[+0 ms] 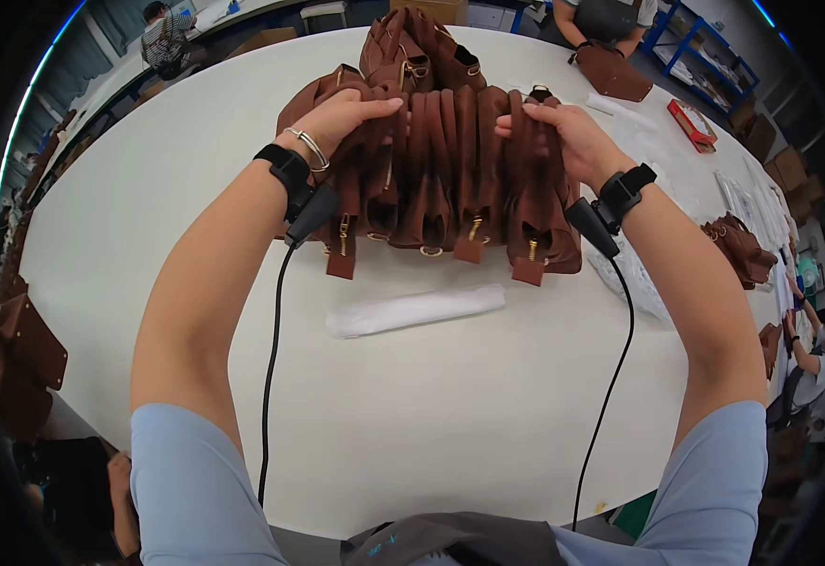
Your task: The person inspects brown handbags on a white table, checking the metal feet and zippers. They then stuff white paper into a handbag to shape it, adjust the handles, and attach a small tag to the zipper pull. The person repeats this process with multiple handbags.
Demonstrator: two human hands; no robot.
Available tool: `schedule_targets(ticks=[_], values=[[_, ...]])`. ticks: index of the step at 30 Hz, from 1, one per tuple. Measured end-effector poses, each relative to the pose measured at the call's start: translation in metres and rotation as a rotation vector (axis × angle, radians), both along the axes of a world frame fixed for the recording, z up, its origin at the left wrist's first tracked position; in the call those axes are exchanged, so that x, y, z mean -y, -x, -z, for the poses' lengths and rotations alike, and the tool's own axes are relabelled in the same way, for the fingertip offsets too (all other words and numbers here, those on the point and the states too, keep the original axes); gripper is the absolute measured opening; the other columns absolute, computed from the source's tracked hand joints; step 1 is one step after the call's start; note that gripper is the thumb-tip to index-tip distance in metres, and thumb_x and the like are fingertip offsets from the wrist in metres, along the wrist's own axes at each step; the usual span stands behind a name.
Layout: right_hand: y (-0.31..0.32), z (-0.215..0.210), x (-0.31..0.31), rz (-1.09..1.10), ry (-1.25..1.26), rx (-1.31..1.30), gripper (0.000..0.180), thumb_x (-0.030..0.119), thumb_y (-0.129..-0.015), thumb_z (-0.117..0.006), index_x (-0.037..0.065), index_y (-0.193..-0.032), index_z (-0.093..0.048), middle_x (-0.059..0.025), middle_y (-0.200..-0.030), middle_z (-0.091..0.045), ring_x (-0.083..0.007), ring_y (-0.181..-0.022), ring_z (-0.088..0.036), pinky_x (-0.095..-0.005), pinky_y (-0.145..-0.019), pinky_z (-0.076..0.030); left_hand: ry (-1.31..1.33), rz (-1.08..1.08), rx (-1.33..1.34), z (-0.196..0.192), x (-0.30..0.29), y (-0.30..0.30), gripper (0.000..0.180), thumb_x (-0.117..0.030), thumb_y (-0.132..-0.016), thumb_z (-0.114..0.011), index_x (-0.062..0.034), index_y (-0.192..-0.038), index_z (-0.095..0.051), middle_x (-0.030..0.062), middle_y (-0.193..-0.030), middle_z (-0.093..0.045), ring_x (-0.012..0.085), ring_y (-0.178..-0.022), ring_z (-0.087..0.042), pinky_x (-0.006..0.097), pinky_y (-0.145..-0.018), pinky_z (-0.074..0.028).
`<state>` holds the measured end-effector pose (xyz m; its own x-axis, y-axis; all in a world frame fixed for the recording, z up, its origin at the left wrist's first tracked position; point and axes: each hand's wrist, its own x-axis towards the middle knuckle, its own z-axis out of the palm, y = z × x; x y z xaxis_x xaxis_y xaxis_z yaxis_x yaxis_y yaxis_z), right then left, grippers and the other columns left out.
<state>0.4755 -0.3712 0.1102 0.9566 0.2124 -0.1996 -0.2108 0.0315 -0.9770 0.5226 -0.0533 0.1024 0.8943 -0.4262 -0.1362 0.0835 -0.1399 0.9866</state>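
Several brown leather handbags (436, 208) stand pressed together in a row on the white table, with gold zippers and brown tabs hanging toward me. My left hand (351, 118) is closed around the top of the bags at the row's left end, thumb stretched across the handles. At the right end, my right hand (565, 141) grips a bag handle (520, 132), its thumb over the near side and fingertips showing behind. Some fingers are hidden by the leather. A long white wrapped roll (417, 311) lies on the table just in front of the row.
More brown bags (412, 57) are piled behind the row. Clear plastic sheeting (653, 156) and a red box (693, 125) lie to the right. Across the white table (148, 198), a co-worker handles a brown bag (612, 71). Black cables (276, 358) hang from my wrists.
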Motion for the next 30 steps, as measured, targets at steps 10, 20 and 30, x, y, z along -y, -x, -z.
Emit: schedule_targets(ticks=[10, 20, 30], values=[[0.001, 0.016, 0.073, 0.241, 0.204, -0.145, 0.045, 0.043, -0.104, -0.040, 0.003, -0.116, -0.058, -0.0109, -0.107, -0.070, -0.0193, -0.099, -0.067, -0.0339, -0.088, -0.049, -0.231, -0.337, 0.027, 0.020, -0.103, -0.036, 0.068, -0.057, -0.096, -0.051, 0.0060, -0.120, -0.057, 0.0154, -0.103, -0.071, 0.0190, -0.092, -0.070, 0.028, -0.080, -0.055], [0.071, -0.005, 0.103, 0.378, -0.088, -0.108, 0.030, 0.031, -0.104, -0.048, 0.005, -0.103, -0.062, -0.0048, -0.089, -0.068, -0.0155, -0.084, -0.065, -0.0305, -0.077, -0.050, -0.693, -0.671, 0.247, 0.038, -0.161, -0.016, 0.068, -0.055, -0.092, -0.057, 0.0067, -0.120, -0.057, 0.0191, -0.125, -0.061, 0.0240, -0.115, -0.058, 0.035, -0.091, -0.046], [0.244, -0.067, 0.040, 0.266, -0.042, -0.230, 0.040, 0.031, -0.105, -0.040, -0.003, -0.119, -0.057, -0.0121, -0.108, -0.068, -0.0185, -0.095, -0.065, -0.0289, -0.083, -0.048, -0.327, 0.082, 0.710, -0.007, 0.020, 0.222, 0.026, -0.012, -0.093, -0.063, -0.0033, -0.118, -0.062, 0.0061, -0.120, -0.064, 0.0172, -0.107, -0.061, 0.030, -0.092, -0.047]])
